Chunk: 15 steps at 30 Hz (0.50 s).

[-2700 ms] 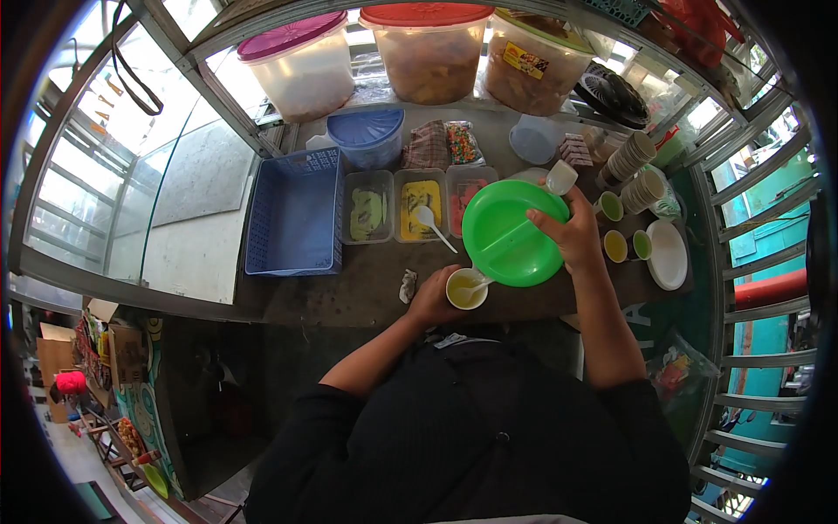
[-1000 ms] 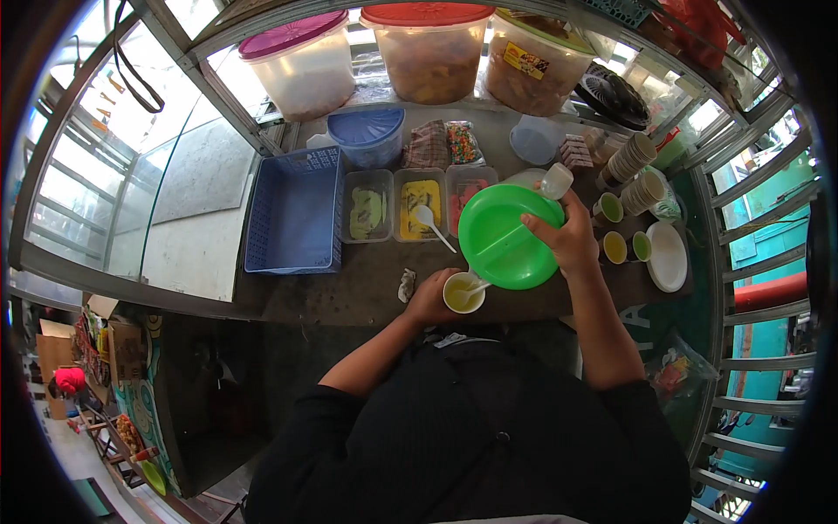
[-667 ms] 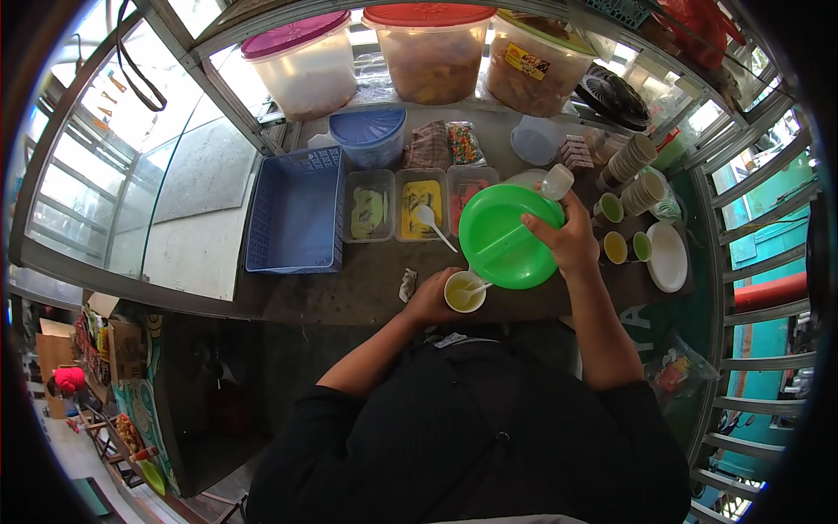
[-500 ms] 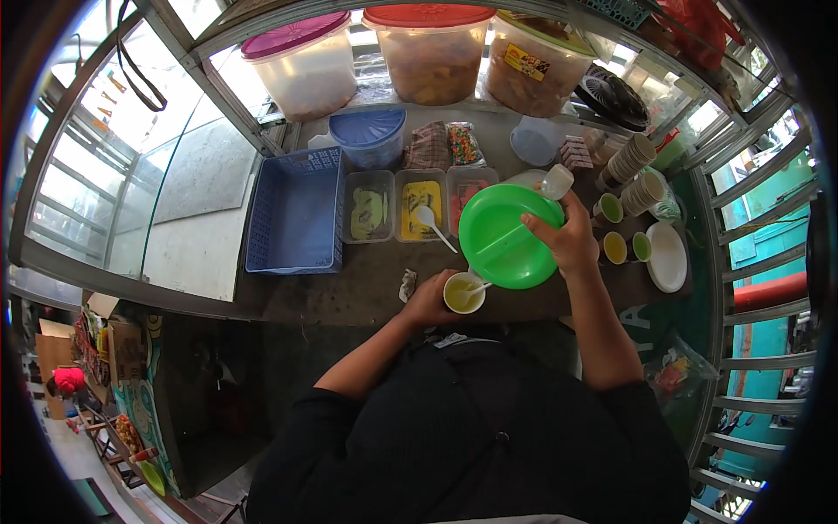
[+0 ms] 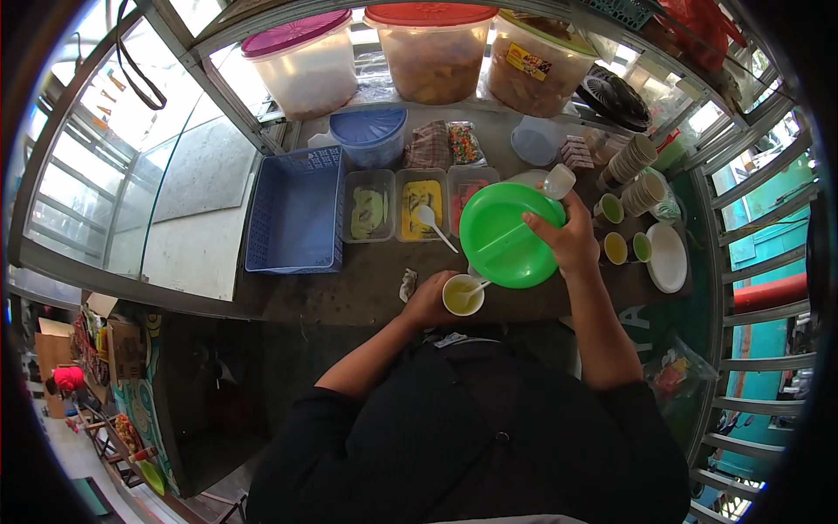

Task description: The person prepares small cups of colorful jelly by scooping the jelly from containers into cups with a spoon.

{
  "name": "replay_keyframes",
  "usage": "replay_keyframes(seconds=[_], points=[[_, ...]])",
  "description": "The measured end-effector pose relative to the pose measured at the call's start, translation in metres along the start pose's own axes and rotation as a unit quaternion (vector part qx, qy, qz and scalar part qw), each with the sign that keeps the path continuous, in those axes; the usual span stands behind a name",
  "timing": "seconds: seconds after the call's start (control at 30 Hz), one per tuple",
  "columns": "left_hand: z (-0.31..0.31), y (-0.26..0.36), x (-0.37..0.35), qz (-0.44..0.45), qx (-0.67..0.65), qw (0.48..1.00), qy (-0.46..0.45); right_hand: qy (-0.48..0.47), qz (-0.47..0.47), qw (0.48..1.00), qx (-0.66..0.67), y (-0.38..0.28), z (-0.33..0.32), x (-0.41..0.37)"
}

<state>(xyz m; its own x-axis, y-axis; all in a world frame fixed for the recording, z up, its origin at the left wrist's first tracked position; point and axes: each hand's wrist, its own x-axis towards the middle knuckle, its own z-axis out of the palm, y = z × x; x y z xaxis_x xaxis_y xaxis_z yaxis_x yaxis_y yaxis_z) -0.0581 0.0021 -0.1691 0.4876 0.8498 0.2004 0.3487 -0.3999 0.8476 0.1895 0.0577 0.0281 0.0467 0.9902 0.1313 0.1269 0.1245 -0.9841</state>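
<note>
My left hand point(image 5: 426, 301) is wrapped round a paper cup point(image 5: 452, 307) of yellowish liquid near the counter's front edge. A white plastic spoon point(image 5: 476, 289) leans in that cup, its handle over the rim. My right hand point(image 5: 574, 237) grips a round green lid point(image 5: 497, 231) with a raised bar across its middle. The thumb lies on the lid's top; the other fingers are mostly hidden. Just above that hand a small translucent cup-like piece point(image 5: 559, 181) sticks out. Behind the lid are tubs of green point(image 5: 370, 214), yellow point(image 5: 422, 194) and partly covered red point(image 5: 471, 196) food.
A blue basket point(image 5: 294, 214) stands left, with a blue-lidded tub point(image 5: 371, 140) behind it. At right are stacked paper cups point(image 5: 630, 162), filled cups point(image 5: 614, 248) and a white plate point(image 5: 668, 258). Large lidded containers point(image 5: 428, 61) line the back shelf. A white spoon point(image 5: 428, 217) rests across the yellow tub.
Almost nothing differs. Both hands keep their places, with the cup and the green lid still held.
</note>
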Motion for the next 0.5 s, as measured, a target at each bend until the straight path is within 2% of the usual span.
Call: replay_keyframes(seconds=[0.23,0.5], points=[[-0.0043,0.0033,0.0005,0.028,-0.005,1.0,0.002,0.0,-0.002,1.0,0.001,0.0022,0.0,0.0002],[-0.0026,0.0004,-0.0007,0.005,-0.01,1.0,-0.009,0.002,-0.006,1.0,-0.007,0.0016,0.0006,0.0005]])
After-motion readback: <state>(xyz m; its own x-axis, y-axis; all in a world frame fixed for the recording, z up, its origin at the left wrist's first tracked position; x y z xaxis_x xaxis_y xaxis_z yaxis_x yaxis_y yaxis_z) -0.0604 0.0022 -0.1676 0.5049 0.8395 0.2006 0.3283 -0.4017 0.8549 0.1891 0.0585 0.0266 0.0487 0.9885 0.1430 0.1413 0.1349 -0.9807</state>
